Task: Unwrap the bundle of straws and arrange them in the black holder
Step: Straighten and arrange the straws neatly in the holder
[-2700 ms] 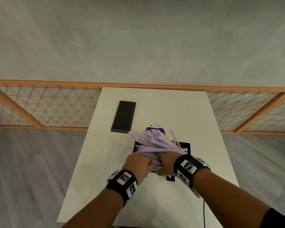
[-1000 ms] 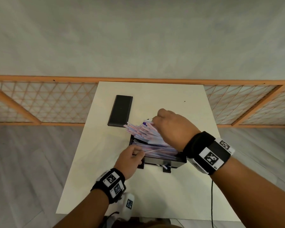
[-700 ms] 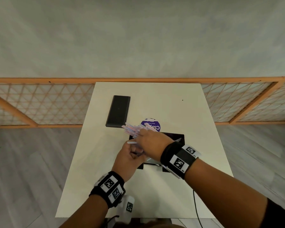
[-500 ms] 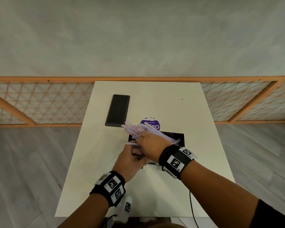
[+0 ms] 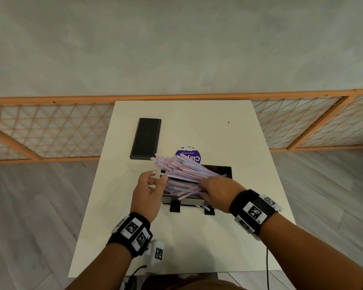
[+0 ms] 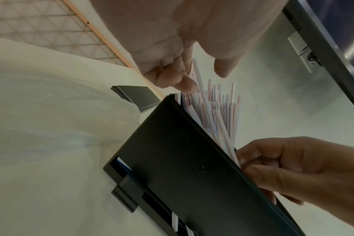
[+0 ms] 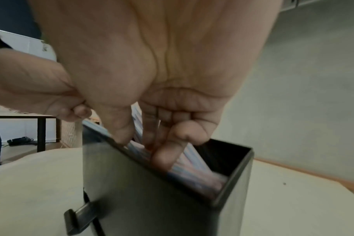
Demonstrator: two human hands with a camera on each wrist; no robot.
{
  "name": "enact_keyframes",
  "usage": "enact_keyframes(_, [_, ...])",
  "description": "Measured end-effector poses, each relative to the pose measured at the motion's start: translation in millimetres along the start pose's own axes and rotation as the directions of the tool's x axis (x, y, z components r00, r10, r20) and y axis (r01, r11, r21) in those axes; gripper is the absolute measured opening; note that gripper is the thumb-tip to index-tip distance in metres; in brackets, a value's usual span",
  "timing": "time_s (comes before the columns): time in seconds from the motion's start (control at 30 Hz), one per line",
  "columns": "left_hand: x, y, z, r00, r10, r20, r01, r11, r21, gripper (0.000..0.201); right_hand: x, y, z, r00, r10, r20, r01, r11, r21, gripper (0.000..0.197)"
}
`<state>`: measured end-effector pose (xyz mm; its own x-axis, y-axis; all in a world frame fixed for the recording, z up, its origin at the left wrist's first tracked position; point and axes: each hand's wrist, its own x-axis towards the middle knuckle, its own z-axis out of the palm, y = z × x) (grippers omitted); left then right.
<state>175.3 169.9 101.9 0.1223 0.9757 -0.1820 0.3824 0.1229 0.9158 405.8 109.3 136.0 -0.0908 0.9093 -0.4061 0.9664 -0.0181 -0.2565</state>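
A black holder [image 5: 224, 170] stands in the middle of the white table [image 5: 218, 130]. Pink-and-blue striped straws [image 5: 176, 166] lie slanted in it, their ends fanning out up and to the left. My right hand [image 5: 210, 185] reaches into the holder's near right side, thumb and curled fingers [image 7: 166, 153] closed on some straws [image 7: 194, 172]. My left hand [image 5: 155, 181] is at the holder's left end, fingers spread and relaxed. In the left wrist view its index fingertip [image 6: 189, 85] touches the straw tips [image 6: 218, 111], with the thumb apart from them.
A flat black box [image 5: 146, 139] lies at the back left of the table. A round purple label [image 5: 188, 154] sits behind the holder. A wooden lattice rail [image 5: 50, 132] runs beyond the far edge. A black cable [image 5: 267, 266] hangs at the front right.
Half a second ago both hands were together over the straws. The left hand has since drawn left and opened; the right hand has shifted right, into the holder.
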Motion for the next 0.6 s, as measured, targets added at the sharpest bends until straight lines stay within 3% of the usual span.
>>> enact_keyframes(0.23, [15,4,6,1.000,0.007,-0.015,-0.007,1.000,-0.014,0.020,23,-13,12,0.998,0.032,-0.059,-0.026,0.996,0.090,0.026])
enact_keyframes(0.37, [20,1,7,1.000,0.005,-0.006,-0.004,1.000,0.007,0.028,33,-18,15,0.997,0.074,-0.030,-0.071,0.993,0.092,0.026])
enact_keyframes(0.53, [20,-5,6,0.999,0.005,0.043,-0.012,0.985,0.171,0.020,34,-32,11,0.998,-0.013,-0.056,0.022,0.988,0.150,0.025])
enact_keyframes(0.6, [18,-2,4,1.000,0.021,0.011,-0.023,0.975,0.219,0.011,29,-32,11,0.991,-0.035,-0.132,0.057,0.983,0.173,0.025])
